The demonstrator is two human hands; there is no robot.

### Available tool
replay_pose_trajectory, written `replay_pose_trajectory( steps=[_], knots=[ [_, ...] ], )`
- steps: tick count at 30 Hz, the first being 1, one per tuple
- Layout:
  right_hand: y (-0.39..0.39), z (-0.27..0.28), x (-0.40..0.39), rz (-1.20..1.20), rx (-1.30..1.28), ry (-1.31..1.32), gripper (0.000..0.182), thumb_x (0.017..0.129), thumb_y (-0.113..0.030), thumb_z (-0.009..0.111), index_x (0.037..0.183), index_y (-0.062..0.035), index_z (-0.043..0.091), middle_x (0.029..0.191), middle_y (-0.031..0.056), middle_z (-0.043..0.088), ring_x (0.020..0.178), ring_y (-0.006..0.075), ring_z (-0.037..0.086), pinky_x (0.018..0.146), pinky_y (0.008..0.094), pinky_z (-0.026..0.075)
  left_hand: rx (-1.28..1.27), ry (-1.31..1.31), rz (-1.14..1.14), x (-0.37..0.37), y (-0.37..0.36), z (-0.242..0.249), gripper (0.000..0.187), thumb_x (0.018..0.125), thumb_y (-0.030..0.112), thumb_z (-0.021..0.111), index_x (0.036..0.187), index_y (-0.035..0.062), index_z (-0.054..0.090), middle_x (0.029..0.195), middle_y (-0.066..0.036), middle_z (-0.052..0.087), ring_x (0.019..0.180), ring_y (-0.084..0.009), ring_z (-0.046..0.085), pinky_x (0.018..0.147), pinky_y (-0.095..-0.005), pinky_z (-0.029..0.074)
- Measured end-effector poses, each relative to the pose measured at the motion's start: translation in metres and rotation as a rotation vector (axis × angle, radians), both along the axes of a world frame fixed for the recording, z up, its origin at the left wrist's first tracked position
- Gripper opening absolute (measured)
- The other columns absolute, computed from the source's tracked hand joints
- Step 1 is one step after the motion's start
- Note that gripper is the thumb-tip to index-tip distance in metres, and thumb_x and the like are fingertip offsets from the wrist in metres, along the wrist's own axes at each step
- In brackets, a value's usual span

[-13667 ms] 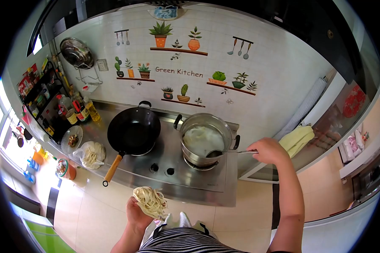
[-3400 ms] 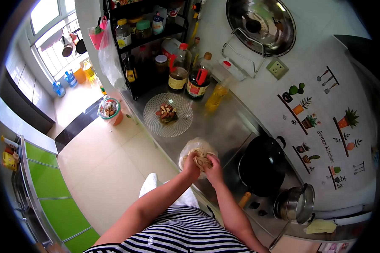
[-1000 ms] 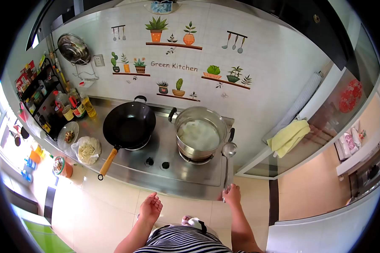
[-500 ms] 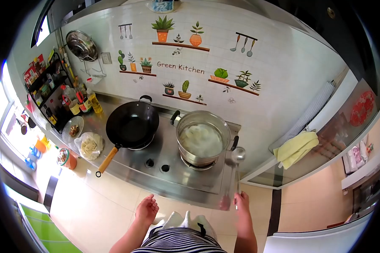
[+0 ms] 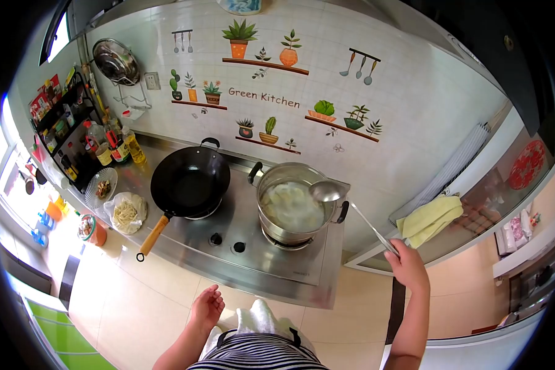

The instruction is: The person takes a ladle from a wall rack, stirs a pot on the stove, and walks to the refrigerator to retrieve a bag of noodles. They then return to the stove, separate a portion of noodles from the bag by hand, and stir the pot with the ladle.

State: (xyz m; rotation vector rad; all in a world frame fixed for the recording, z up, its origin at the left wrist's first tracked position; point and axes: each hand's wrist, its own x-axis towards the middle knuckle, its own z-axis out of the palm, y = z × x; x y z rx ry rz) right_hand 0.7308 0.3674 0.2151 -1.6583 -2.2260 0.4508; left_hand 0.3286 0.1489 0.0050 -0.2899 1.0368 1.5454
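Observation:
My right hand (image 5: 408, 266) is closed round the handle end of a metal ladle (image 5: 328, 191). The ladle's bowl hangs over the right rim of a steel pot (image 5: 270, 221). Pale, cloudy food in liquid (image 5: 293, 205) fills much of the pot, and what it is cannot be made out. My left hand (image 5: 207, 305) hangs in front of the stove near my waist, holding nothing, its fingers loosely curled and not clenched. A black wok (image 5: 190, 179) with a wooden handle (image 5: 155, 234) stands on the left burner.
Left of the wok lie a bag of noodle-like food (image 5: 126, 213) and a glass dish (image 5: 100, 188). Bottles (image 5: 132, 146) and a black spice rack (image 5: 74, 132) stand behind them. A yellow cloth (image 5: 430, 222) hangs at right. Two knobs sit on the stove (image 5: 277, 274).
My right hand has moved up and to the right, swinging the ladle from beside the stove's right edge to over the pot's rim. My left hand has barely shifted.

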Motion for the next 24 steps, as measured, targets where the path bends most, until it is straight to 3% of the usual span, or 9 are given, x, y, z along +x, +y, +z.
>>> replay_pose_trajectory(
  steps=[2, 9, 18, 24],
  knots=[
    [0.013, 0.021, -0.018, 0.063, -0.082, -0.107, 0.027, 0.087, -0.021, 0.059, 0.111, -0.0079, 0.059, 0.086, 0.0178, 0.064, 0.083, 0.0368, 0.061, 0.071, 0.0439, 0.047, 0.011, 0.001, 0.003, -0.003, 0.001, 0.001, 0.014, 0.092, 0.014, 0.048, 0.099, 0.0093, 0.06, 0.074, 0.001, 0.058, 0.064, -0.0124, 0.056, 0.063, -0.0271, 0.05],
    [0.047, 0.065, -0.057, 0.294, -0.011, -0.548, 0.027, 0.083, -0.018, 0.061, 0.109, -0.0128, 0.066, 0.093, 0.0125, 0.067, 0.089, 0.0326, 0.062, 0.078, 0.042, 0.049, 0.043, 0.016, 0.067, -0.014, -0.012, -0.001, 0.016, 0.09, 0.013, 0.051, 0.103, 0.0073, 0.058, 0.077, -0.001, 0.058, 0.068, -0.0132, 0.055, 0.064, -0.0268, 0.049],
    [0.061, 0.049, -0.105, 0.374, -0.199, -0.668, 0.03, 0.082, -0.015, 0.06, 0.112, -0.0149, 0.066, 0.101, 0.0109, 0.067, 0.096, 0.0308, 0.061, 0.082, 0.0416, 0.049, 0.064, -0.011, 0.174, -0.021, -0.031, 0.002, 0.016, 0.089, 0.012, 0.051, 0.102, 0.0084, 0.059, 0.076, -0.001, 0.058, 0.067, -0.0126, 0.056, 0.064, -0.0267, 0.049],
    [0.054, 0.023, -0.123, 0.414, -0.169, -0.579, 0.036, 0.083, -0.014, 0.056, 0.118, -0.0143, 0.062, 0.103, 0.0124, 0.066, 0.098, 0.0318, 0.061, 0.085, 0.0422, 0.049, 0.059, 0.004, 0.222, -0.025, -0.042, 0.0, 0.017, 0.089, 0.012, 0.051, 0.102, 0.0086, 0.06, 0.077, -0.001, 0.059, 0.068, -0.0128, 0.057, 0.064, -0.0268, 0.05]
  ],
)
